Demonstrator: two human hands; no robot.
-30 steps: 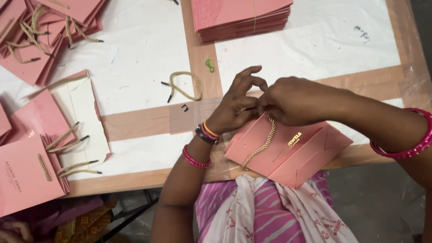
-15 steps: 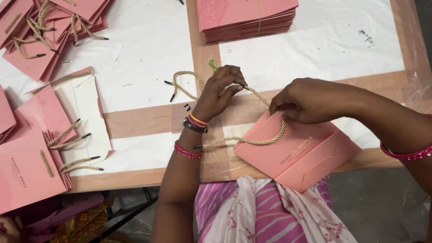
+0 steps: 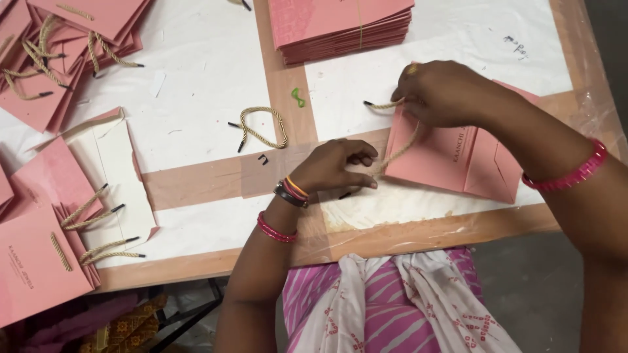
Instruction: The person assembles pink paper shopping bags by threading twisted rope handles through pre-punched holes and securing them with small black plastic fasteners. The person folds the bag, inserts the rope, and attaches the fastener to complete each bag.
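A flat folded pink paper bag (image 3: 458, 160) lies on the white-papered wooden tabletop (image 3: 216, 85). The right hand (image 3: 451, 91) pinches a twisted beige cord handle (image 3: 400, 149) at the bag's top edge; the left hand (image 3: 337, 167) grips the cord's lower end. A loose cord (image 3: 261, 127) lies nearby.

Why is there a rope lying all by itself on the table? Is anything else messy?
One spare rope handle lies loose near the table's middle, beside a small green scrap, away from any bag. The finished pink bags at the left lie jumbled and overlapping, while the stack of flat bags at the top sits neat.
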